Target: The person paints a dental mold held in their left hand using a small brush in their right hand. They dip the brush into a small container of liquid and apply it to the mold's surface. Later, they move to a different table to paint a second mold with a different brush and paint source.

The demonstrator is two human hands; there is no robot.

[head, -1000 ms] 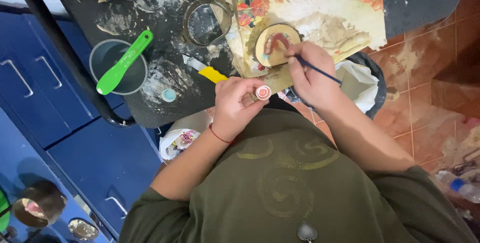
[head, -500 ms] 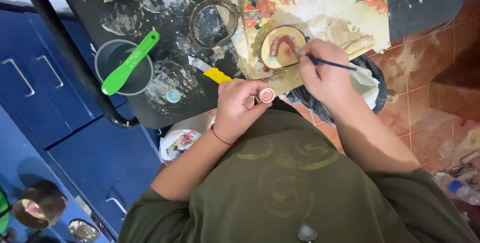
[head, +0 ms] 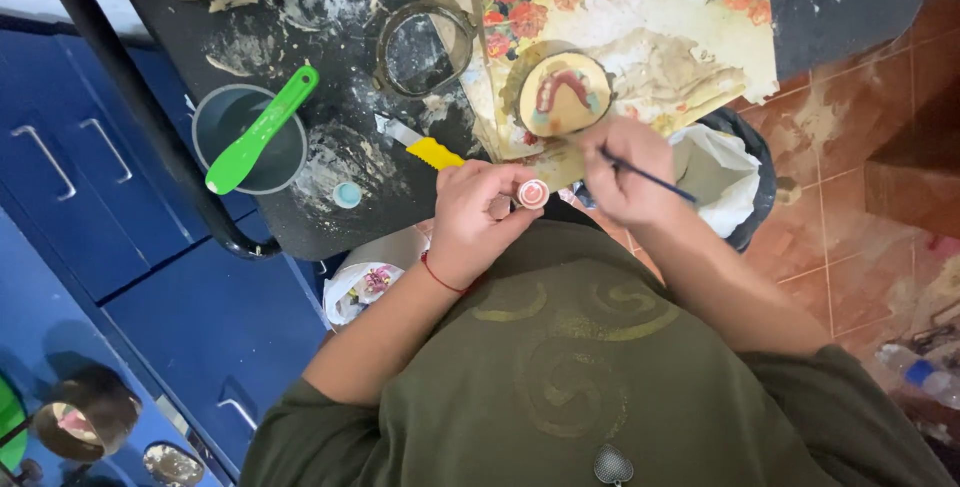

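- As seen from the head camera looking straight down, the left hand [head: 478, 215] pinches a small round pot [head: 533, 193] of pinkish material between its fingertips, just above the green shirt [head: 590, 377].
- The right hand [head: 622, 169] is closed around a thin brush [head: 648, 177]; its handle slants down and to the right, and the tip, hidden and hard to make out, seems to point left toward the pot.
- The pot lies just beside the right hand, to its left.
- A round mould holding a pink denture shape [head: 565, 94] sits on the floral sheet [head: 640, 17], just beyond the right hand.
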